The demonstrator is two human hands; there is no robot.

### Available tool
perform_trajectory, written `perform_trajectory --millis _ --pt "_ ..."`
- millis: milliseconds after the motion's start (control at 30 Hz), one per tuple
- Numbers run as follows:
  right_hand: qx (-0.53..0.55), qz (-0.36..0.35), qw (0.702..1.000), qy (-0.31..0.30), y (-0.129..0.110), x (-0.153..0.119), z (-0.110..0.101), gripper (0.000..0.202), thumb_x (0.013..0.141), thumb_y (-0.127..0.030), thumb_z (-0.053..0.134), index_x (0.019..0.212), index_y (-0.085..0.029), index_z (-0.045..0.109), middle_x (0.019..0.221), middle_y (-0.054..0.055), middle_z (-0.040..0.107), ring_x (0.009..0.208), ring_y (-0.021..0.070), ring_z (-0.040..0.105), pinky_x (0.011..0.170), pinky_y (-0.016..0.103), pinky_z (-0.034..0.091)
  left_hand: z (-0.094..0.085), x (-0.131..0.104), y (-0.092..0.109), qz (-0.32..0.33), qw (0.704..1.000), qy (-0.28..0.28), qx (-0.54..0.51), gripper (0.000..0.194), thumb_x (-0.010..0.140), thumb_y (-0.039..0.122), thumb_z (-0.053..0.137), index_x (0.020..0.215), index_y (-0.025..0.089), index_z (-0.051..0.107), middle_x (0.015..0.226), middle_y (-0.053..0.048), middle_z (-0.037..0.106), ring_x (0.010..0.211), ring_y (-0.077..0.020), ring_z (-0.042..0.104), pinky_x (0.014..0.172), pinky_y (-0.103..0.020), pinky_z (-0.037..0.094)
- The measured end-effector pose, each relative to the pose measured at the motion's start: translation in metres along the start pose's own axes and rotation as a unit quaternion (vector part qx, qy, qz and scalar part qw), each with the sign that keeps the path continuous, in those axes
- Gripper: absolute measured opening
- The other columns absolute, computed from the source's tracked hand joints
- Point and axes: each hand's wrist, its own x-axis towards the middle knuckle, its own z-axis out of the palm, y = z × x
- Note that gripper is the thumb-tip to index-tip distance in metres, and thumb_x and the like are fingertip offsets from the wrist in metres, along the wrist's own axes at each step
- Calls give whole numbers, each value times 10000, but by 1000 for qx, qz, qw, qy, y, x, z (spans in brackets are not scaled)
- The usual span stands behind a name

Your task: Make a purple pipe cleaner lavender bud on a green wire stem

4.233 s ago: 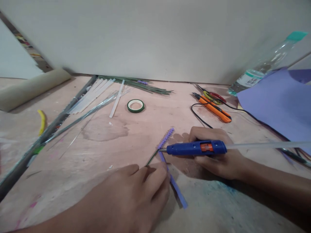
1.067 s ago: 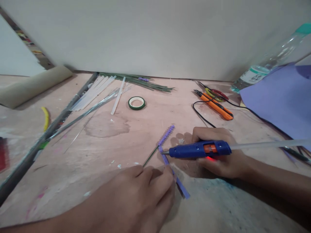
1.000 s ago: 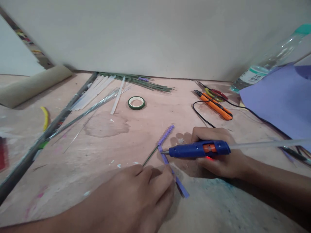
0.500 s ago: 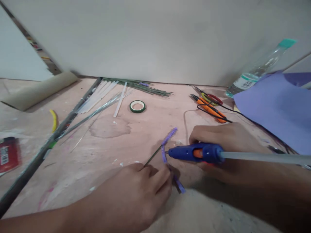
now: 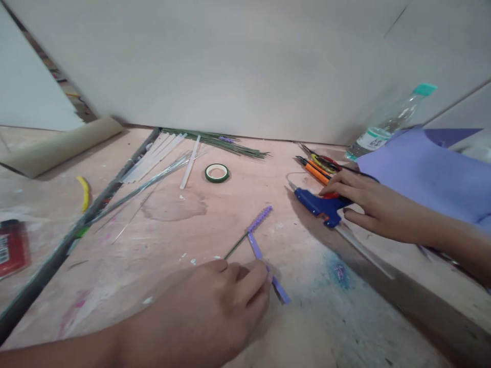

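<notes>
My left hand (image 5: pixel 230 301) is closed, pinching a thin green floral wire (image 5: pixel 236 245) and a narrow purple paper strip (image 5: pixel 256 248). Purple fringe (image 5: pixel 261 219) is wound around the wire's upper end, and the strip hangs from it, its tail passing under my fingers. To the right, my right hand (image 5: pixel 364 202) has its thumb and fingers around the handle of a blue glue gun (image 5: pixel 312 202), which is low at the tabletop. The nozzle points up and left, and a clear glue stick (image 5: pixel 364 250) sticks out of its back. My fingers partly hide the handle.
Green tape (image 5: pixel 217 173), glue sticks (image 5: pixel 153 158) and green wires (image 5: pixel 238 145) lie toward the back. An orange cutter (image 5: pixel 316 171) and pliers (image 5: pixel 320 159) sit beyond the gun. Purple sheets (image 5: pixel 429 168), a bottle (image 5: pixel 376 140), a cardboard tube (image 5: pixel 65 145) and a red container (image 5: pixel 13 248) stand around.
My right hand has moved right and away with the glue gun, from the purple strip to beside the orange cutter. My left hand keeps its pinch in nearly the same spot.
</notes>
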Motion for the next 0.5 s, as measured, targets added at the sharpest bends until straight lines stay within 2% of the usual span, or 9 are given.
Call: perform_trajectory --millis 100,200,300,367,433,500 --pt "7 -8 1000 1 -12 8 -5 271 954 -179 582 1185 -281 679 1113 126 762 1004 367 728 864 553 565 -1 -1 0 -3 1000 4 -6 220 963 33 600 1092 129 751 1095 -73 763 726 -227 691 550 -411 536" --pt "12 -20 1000 3 -46 31 -4 215 1041 -196 565 1211 -251 684 1253 158 734 1154 370 697 953 549 547 -1 -1 -1 -5 1000 -1 -4 203 976 71 647 1138 124 758 1123 -77 775 742 -234 701 561 -419 560" --pt "74 -105 992 3 -84 61 10 277 1103 -213 541 1350 -200 664 1357 149 713 1273 318 652 1077 506 527 -2 2 -1 2 1000 -11 4 223 987 141 714 1204 108 756 1144 -97 790 753 -242 715 571 -420 578" --pt "72 -154 985 -9 -102 81 22 247 1130 -205 519 1321 -167 672 1383 164 705 1295 310 620 1091 486 511 -4 4 1 8 999 -33 21 199 997 175 723 1185 125 765 1182 -114 798 775 -244 731 588 -408 583" --pt "58 -180 981 -37 -111 94 30 184 1115 -140 525 1193 -160 690 1296 151 729 1200 296 616 1029 458 499 -5 3 6 6 998 -55 41 163 999 205 720 1139 146 776 1239 -138 799 780 -248 736 581 -399 569" --pt "59 -175 982 -49 -113 101 32 148 1102 -114 538 1084 -164 676 1169 132 745 1076 279 610 961 440 470 -5 -4 13 -14 999 -40 26 127 996 232 716 1089 173 780 1244 -141 806 754 -245 712 565 -392 540"
